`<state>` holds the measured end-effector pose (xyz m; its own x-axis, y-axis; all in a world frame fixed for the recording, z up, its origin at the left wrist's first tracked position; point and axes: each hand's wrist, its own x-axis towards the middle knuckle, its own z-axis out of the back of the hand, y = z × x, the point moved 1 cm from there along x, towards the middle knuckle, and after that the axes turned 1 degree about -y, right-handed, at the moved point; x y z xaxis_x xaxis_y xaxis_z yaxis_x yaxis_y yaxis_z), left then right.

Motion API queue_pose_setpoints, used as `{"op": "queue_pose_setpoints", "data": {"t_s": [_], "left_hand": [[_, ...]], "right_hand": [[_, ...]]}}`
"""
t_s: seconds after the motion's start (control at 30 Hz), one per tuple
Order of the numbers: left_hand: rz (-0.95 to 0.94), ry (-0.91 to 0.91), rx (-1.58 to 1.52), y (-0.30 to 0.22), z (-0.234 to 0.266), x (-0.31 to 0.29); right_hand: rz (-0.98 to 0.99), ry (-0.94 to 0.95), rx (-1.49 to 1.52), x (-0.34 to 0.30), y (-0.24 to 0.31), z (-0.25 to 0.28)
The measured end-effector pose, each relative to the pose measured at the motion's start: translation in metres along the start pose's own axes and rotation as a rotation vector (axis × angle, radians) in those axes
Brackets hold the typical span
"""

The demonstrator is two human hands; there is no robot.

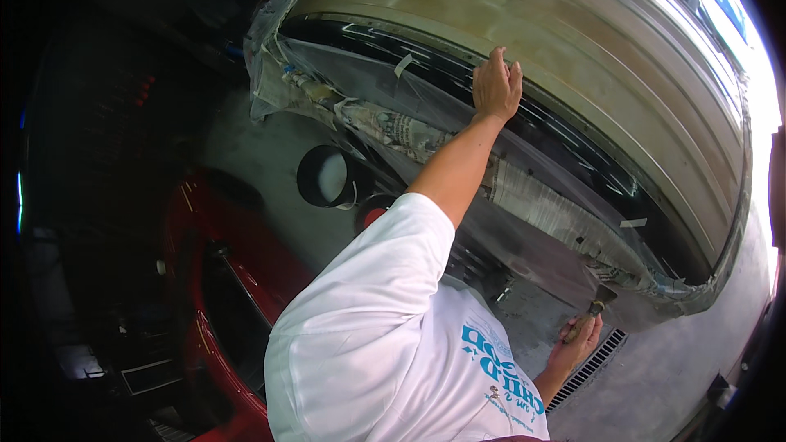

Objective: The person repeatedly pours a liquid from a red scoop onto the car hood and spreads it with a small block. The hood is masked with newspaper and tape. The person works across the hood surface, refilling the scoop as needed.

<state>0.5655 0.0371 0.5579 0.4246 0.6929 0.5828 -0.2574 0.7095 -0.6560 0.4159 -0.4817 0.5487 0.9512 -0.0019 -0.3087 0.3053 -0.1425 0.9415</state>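
My left hand is stretched out over the dark glossy band along the edge of a vehicle's bare, brownish roof panel. Its fingers are slightly bent and apart, at the panel's rim, and I see nothing in them. Lower down on the right, my right hand is closed round the handle of a scraper, whose dark flat blade points up toward the vehicle. Clear plastic sheeting and taped newspaper cover the side below the dark band.
A dark bucket with something pale inside stands on the floor at the left. Beyond it is a red car. Small tape tabs stick to the dark band. A floor drain grate runs near my right hand.
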Motion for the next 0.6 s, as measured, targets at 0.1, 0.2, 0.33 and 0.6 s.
{"op": "queue_pose_setpoints", "data": {"t_s": [0.1, 0.2, 0.33, 0.6], "left_hand": [[-0.050, 0.003, 0.045, -0.002, -0.003, 0.000], [-0.085, 0.005, 0.111, -0.007, 0.001, -0.004], [-0.039, 0.072, 0.185, -0.006, -0.001, 0.000], [-0.027, 0.099, 0.206, -0.009, -0.004, -0.001]], "right_hand": [[0.043, 0.038, 0.042, 0.031, 0.009, -0.012], [0.098, 0.115, 0.111, 0.072, 0.009, -0.031], [0.083, 0.281, 0.235, 0.121, 0.008, -0.060], [-0.016, 0.310, 0.251, 0.166, 0.006, -0.102]]}}
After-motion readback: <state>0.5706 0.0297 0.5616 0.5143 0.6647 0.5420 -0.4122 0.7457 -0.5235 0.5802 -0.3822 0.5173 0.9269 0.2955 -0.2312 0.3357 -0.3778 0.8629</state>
